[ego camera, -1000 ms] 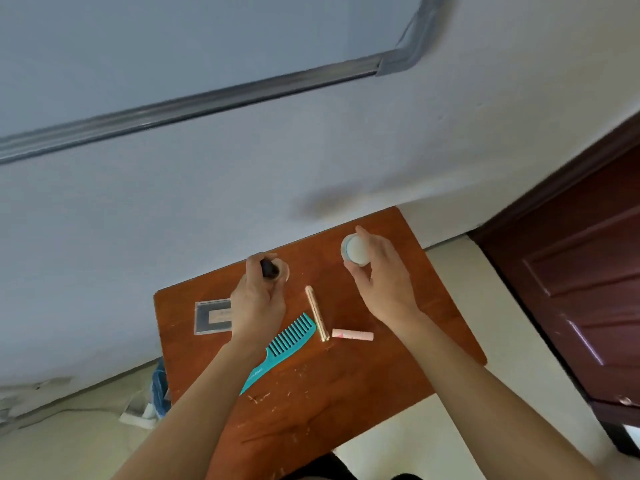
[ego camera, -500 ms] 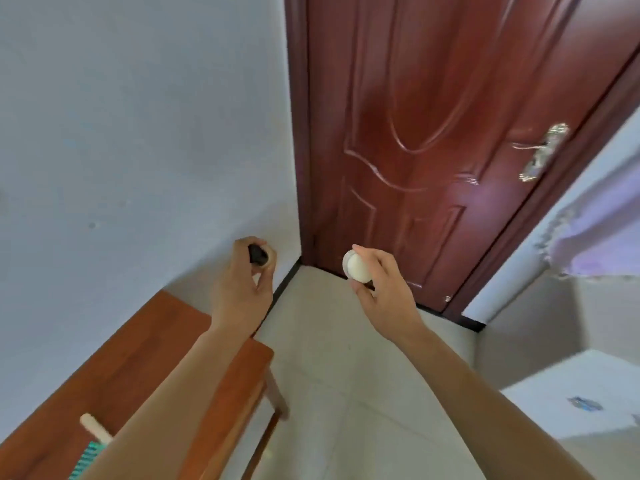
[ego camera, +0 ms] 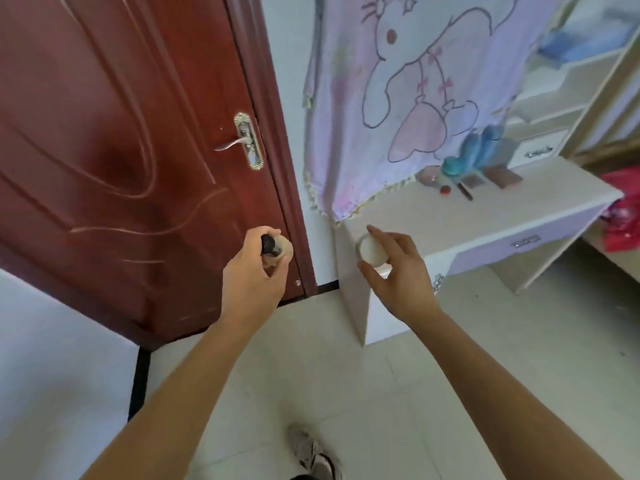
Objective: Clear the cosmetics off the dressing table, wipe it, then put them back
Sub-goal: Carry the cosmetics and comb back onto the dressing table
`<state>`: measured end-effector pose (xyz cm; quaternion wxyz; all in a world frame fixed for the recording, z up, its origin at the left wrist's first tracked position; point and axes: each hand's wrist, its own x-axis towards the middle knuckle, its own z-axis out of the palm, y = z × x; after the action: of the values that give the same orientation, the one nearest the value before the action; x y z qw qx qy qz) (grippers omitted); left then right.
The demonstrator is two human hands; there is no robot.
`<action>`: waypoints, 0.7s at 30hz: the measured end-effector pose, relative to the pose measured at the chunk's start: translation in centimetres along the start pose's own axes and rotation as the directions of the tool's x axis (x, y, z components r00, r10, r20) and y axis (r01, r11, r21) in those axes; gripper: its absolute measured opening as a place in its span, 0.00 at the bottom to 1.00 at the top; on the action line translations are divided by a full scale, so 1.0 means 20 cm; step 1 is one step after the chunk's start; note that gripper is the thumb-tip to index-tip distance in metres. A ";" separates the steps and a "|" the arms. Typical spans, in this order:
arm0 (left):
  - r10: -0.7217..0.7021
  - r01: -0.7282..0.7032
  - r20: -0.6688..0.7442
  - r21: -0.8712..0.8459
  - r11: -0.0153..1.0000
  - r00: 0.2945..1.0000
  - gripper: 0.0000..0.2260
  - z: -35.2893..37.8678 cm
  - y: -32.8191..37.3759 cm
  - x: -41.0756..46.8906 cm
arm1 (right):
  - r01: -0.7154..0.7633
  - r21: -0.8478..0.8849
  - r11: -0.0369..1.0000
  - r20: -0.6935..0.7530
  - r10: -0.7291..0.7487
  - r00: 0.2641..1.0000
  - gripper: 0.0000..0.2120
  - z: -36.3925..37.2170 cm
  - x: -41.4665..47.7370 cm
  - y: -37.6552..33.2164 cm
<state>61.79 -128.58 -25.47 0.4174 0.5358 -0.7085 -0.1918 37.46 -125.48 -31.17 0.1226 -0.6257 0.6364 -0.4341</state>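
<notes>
Head camera, sole view: wide, looked forward and down from standing height toward door (ego camera: 121, 150) and dressing table (ego camera: 519, 206).
</notes>
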 end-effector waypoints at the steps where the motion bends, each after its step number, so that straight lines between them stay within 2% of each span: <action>1: 0.013 -0.012 0.037 -0.024 1.000 0.999 0.11 0.09 0.02 0.07 | -0.028 -0.007 1.000 -0.030 0.028 0.999 0.29 -0.03 0.02 0.06; 7: 0.103 -0.071 0.196 -0.161 0.984 0.975 0.12 0.60 0.05 0.49 | -0.161 -0.104 0.981 -0.150 0.145 0.978 0.29 -0.16 0.31 0.39; 13: 0.153 -0.066 0.263 -0.313 0.948 0.953 0.12 1.02 0.11 1.00 | -0.246 -0.249 0.937 -0.231 0.189 0.954 0.30 -0.32 0.74 0.63; 17: 0.242 -0.128 0.285 -0.364 0.923 0.928 0.11 1.27 0.17 1.29 | -0.339 -0.238 0.910 -0.332 0.251 0.909 0.30 -0.41 0.96 0.78; 21: 0.279 -0.123 0.348 -0.408 0.904 0.895 0.11 1.51 0.18 1.46 | -0.386 -0.228 0.894 -0.381 0.283 0.880 0.30 -0.45 1.07 0.97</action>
<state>33.27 -159.44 -28.98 0.3772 0.3177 -0.7808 -0.3836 13.82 -144.38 -31.15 -0.0096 -0.4322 0.8051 -0.4061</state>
